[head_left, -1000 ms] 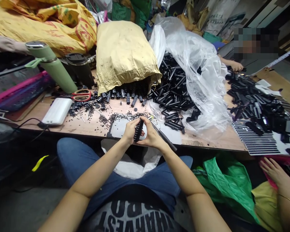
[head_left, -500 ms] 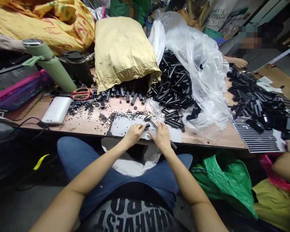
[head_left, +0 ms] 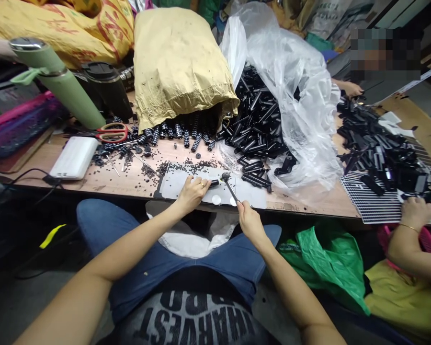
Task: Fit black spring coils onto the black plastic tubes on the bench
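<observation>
My left hand (head_left: pixel 192 192) presses a small black tube (head_left: pixel 213 182) flat onto a white mat (head_left: pixel 174 184) at the table's front edge. My right hand (head_left: pixel 247 219) grips the handle of a small hammer (head_left: pixel 229 186), whose metal head hovers just beside the tube's end. Tiny black beads (head_left: pixel 187 166) are scattered just behind the mat. A brown paper sack (head_left: pixel 177 62) lies on its side behind them, spilling beaded black rods (head_left: pixel 181 136). To its right a clear plastic bag (head_left: pixel 294 96) holds a heap of black tubes (head_left: pixel 258 129).
A white power bank (head_left: pixel 74 157), red scissors (head_left: pixel 111 132), a green flask (head_left: pixel 53 79) and a black cup (head_left: pixel 107 88) stand at the left. At the right lie a pile of black parts (head_left: pixel 377 153), a perforated tray (head_left: pixel 373 203) and another person's hand (head_left: pixel 414 211). Green bags (head_left: pixel 330 268) sit below.
My hands lowered from holding a beaded rod together. The left hand now pins a tube on the mat. The right hand took up the hammer and drew back toward me.
</observation>
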The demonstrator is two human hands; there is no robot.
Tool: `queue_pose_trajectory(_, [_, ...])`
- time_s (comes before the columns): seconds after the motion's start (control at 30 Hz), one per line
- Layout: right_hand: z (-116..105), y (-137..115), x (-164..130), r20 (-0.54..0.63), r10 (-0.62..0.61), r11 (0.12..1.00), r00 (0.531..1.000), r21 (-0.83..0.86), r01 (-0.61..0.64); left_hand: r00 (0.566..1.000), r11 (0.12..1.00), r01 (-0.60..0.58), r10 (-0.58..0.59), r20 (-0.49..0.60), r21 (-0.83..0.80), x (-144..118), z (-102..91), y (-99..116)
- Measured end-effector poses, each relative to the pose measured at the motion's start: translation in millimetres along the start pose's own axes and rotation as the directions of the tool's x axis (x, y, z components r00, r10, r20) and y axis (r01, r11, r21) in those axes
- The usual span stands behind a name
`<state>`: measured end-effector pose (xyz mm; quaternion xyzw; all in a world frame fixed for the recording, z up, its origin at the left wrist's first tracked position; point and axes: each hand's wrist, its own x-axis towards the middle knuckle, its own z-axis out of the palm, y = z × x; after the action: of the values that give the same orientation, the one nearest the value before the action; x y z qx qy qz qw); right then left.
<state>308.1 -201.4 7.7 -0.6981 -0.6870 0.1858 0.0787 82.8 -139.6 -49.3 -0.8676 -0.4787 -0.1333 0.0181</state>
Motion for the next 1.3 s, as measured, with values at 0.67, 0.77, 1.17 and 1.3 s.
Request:
queue_pose_trajectory(0.67, [-6.9, -16.7, 14.0, -0.036, -0.055, 0.992, 0.998, -0.112, 0.051, 0.993, 0.940, 0.074, -0.038, 0.116, -0.332, 17.3, -22.3, 21.6])
queue_pose_trajectory(0.77, [0.1, 5.6, 25.2, -0.074, 0.008, 0.972, 0.997, -0.232, -0.025, 0.966, 0.865, 0.246, -0.258, 0.033, -0.438, 49.0, -34.7, -7.8])
queue_pose_trajectory(1.17, [-22.6, -5.3, 130.1, -0.386, -0.234, 0.970, 0.892, -0.153, 0.189, 0.779, 0.735, 0.626, -0.600, 0.179, -0.260, 172.8, 0.6, -99.9])
queue_pose_trajectory(1.3, [-30.2, -35.5, 208.5, -0.368, 0.109, 0.992, 0.924, 0.101, -0.077, 0.794, 0.673, 0.566, -0.601, 0.094, -0.476, 154.6, -7.9, -85.0])
